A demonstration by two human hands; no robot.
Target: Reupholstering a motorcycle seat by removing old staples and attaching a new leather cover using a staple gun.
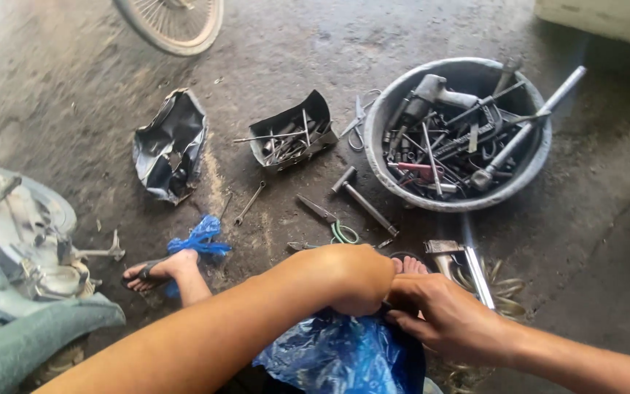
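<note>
Blue plastic bag (pixel 329 357) in lap, both hands on its top edge.
Left hand (pixel 355 281) fisted on bag; right hand (pixel 442 317) pinching same edge, touching left. Beyond the hands: pliers (pixel 329 219), hammer (pixel 362 198), tool-filled basin (pixel 402 191).

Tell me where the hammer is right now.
In the head view, the hammer lies on the ground near the middle, just left of the grey tool basin and right of the scissors with green handles.

Glossy crinkled blue plastic bag (pixel 337 354); dull greasy metal tools (pixel 446 146).
</note>
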